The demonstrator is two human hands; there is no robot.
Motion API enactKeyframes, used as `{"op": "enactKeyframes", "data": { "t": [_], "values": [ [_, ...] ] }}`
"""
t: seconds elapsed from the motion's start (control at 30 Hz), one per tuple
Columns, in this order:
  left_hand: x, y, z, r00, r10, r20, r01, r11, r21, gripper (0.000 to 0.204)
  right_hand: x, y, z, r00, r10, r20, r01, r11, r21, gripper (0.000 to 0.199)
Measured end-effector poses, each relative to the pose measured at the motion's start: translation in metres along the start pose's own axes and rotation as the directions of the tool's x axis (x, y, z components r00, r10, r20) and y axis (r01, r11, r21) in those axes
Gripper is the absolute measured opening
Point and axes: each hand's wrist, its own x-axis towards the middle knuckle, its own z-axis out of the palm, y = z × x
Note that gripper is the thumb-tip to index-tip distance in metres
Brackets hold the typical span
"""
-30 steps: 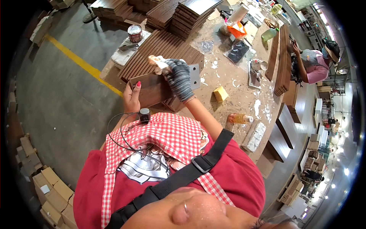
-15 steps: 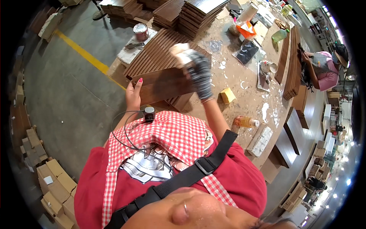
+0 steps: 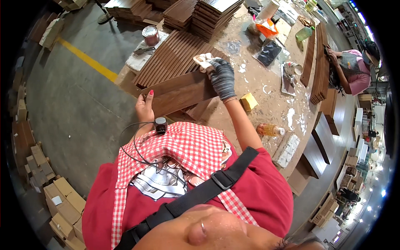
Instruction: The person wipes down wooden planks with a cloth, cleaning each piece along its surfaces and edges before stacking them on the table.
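Observation:
A dark brown wooden plank (image 3: pixel 179 93) is held in front of me, slanting up toward the right. My left hand (image 3: pixel 145 107) is bare and grips its left end, thumb on the upper face and the other fingers out of sight beneath. My right hand (image 3: pixel 223 79), in a grey striped glove, is closed on a crumpled whitish rag (image 3: pixel 204 62) at the plank's far right corner. Just beyond lies a fanned row of similar brown planks (image 3: pixel 175 56). Right of my gloved hand a yellow sponge block (image 3: pixel 249 101) rests on the workbench (image 3: pixel 266 114).
Stacked planks (image 3: pixel 214 18) stand at the back. A paint can (image 3: pixel 151 36) and a putty knife (image 3: pixel 144 51) are at the far left. On the right are a bottle of amber liquid (image 3: pixel 270 130), a white-smeared block (image 3: pixel 286 150) and long boards (image 3: pixel 320 62); a co-worker (image 3: pixel 352 68) stands beyond.
My right hand with the rag has shifted slightly right and down along the plank's far edge. The left hand keeps its hold, with the plank tilted a little differently.

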Motion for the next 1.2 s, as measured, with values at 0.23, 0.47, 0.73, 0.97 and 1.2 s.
{"op": "enactKeyframes", "data": {
  "t": [0.23, 0.47, 0.73, 0.97, 1.2],
  "values": [
    [-0.003, -0.001, 0.001, 0.998, 0.058, -0.02, -0.058, 0.998, -0.016, 0.032, 0.013, 0.017, -0.001, 0.97, 0.245, -0.007, -0.233, 0.93, 0.283, 0.021],
    [-0.002, 0.015, 0.008, 0.994, 0.062, 0.093, -0.057, 0.997, -0.053, 0.042, 0.011, 0.036, -0.012, 0.721, 0.625, 0.301, -0.404, 0.026, 0.914, 0.023],
    [0.014, 0.038, 0.03, 0.959, 0.054, 0.279, -0.081, 0.993, 0.088, 0.046, 0.035, 0.031, -0.023, 0.799, 0.6, 0.04, -0.205, 0.21, 0.956, 0.013],
    [0.011, 0.024, 0.025, 0.936, 0.246, 0.251, -0.276, 0.957, 0.093, 0.028, 0.032, 0.042, -0.006, 0.846, 0.534, 0.01, -0.155, 0.228, 0.961, 0.028],
    [0.009, 0.015, 0.016, 0.892, 0.311, 0.329, -0.377, 0.912, 0.161, 0.031, 0.042, 0.027, -0.017, 0.88, 0.408, -0.245, -0.046, 0.586, 0.809, 0.025]
  ]
}}
